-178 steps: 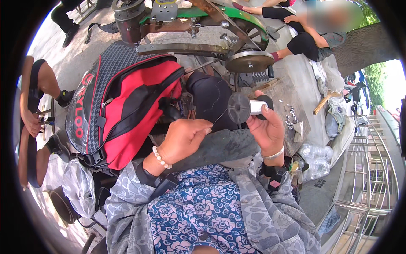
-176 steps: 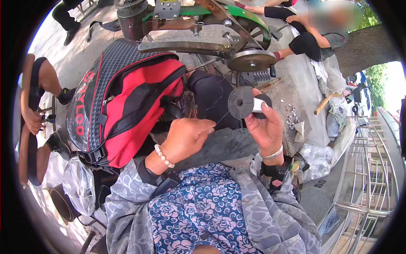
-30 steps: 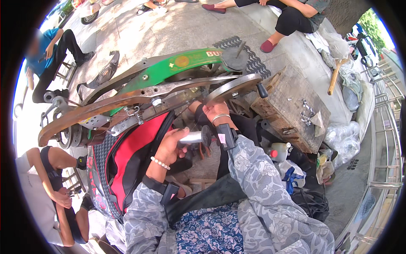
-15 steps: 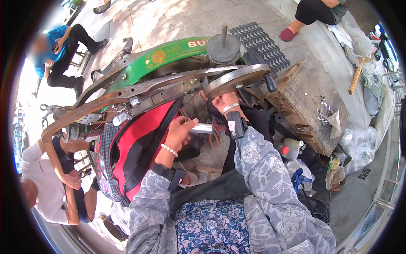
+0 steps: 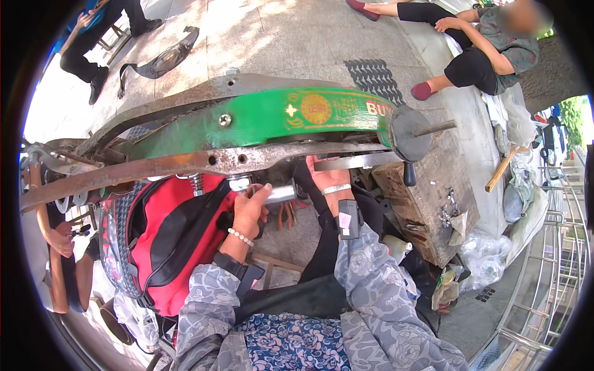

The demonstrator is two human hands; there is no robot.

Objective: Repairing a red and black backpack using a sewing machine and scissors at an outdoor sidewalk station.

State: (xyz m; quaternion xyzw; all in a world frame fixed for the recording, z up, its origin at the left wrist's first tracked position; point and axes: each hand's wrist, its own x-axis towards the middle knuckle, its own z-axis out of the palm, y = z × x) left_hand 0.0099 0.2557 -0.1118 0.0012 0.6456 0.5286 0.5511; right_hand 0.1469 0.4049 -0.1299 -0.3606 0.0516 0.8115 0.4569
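A hand-crank sewing machine with a green arm (image 5: 260, 117) stretches across in front of me. At its right end are a dark round disc (image 5: 411, 135) and, lower, a metal handwheel (image 5: 365, 161) with a black crank handle (image 5: 409, 174). My left hand (image 5: 249, 210) is closed around a short silver metal cylinder (image 5: 281, 194) below the rusty lower bar. My right hand (image 5: 328, 176) is at the near edge of the handwheel, palm showing. One finger there stretches upward; the wheel hides the others.
Left of my hands sits a red and black bag (image 5: 179, 247). A worn wooden block (image 5: 427, 210) with small metal pieces (image 5: 448, 210) stands to the right. Beyond it are clear plastic bags (image 5: 486, 260) and a metal railing (image 5: 538, 297). A seated person (image 5: 489, 55) is at upper right.
My view has shifted, so the machine appears further right and the wheel nearly edge-on. My right hand has changed from curled fingers to a more open palm. My left hand still holds the cylinder.
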